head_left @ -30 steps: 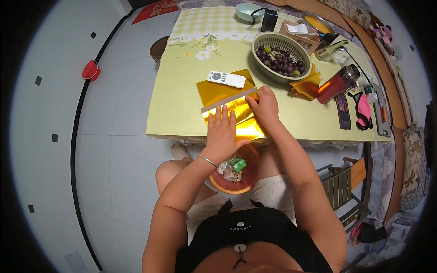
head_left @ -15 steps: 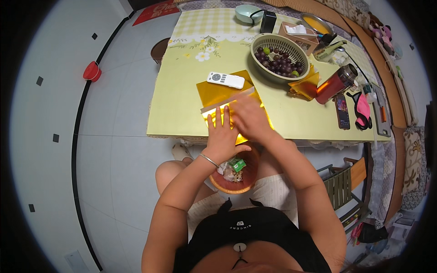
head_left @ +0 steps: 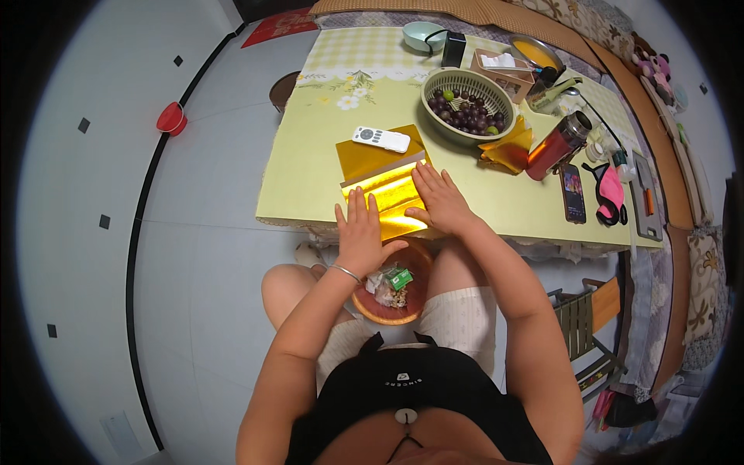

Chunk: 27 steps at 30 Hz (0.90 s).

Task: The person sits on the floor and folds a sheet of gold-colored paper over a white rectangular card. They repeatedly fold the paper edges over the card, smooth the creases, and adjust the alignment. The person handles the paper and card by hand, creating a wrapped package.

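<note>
A sheet of shiny gold foil paper (head_left: 390,191) lies at the table's near edge, with creases across it and a pale strip along its far side. My left hand (head_left: 361,232) rests flat on its left part, fingers stretched out. On the right part lies my right hand (head_left: 442,200), palm down with its fingers extended. Beyond the sheet, more gold paper (head_left: 353,159) shows, duller in tone, and a white remote control (head_left: 381,139) lies on top of it. What is under my palms is hidden.
A basket of grapes (head_left: 500,93), folded gold paper (head_left: 508,151), a red thermos (head_left: 559,146) and a phone (head_left: 573,194) stand or lie to the right on the table (head_left: 298,170). A wooden bin (head_left: 368,306) with rubbish is between my knees.
My right hand has moved from the middle of the foil to its right side and now lies flat. The left hand has shifted slightly left and down. The view has tilted a little.
</note>
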Tool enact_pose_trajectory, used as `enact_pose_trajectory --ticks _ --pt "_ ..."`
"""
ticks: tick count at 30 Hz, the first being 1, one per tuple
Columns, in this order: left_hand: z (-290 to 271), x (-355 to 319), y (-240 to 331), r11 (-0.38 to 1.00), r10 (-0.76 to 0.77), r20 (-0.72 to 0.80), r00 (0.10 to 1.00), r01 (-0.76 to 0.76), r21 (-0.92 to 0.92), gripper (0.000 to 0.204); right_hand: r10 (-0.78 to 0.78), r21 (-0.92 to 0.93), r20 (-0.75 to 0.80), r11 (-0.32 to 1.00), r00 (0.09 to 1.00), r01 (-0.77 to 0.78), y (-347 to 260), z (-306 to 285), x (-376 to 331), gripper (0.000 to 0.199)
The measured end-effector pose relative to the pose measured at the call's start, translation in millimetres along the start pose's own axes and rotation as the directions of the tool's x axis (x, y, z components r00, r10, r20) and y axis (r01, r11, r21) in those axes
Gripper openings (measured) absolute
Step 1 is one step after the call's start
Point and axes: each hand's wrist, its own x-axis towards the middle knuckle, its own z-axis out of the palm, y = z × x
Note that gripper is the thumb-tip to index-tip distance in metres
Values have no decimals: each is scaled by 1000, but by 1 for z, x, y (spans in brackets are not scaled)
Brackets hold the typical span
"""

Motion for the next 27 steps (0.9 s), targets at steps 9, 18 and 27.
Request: enact_pose_trajectory --ticks 9,18,27 --pt "6 3 -48 998 61 -8 998 -61 21 103 96 -73 -34 993 995 -98 -11 2 -8 98" --pt "-12 29 -13 974 219 -128 967 -209 89 46 -40 -359 -299 930 953 -73 -63 6 -68 60" --pt "-7 14 27 864 129 -431 893 -314 -393 19 17 312 -325 946 946 90 -9 -14 -49 16"
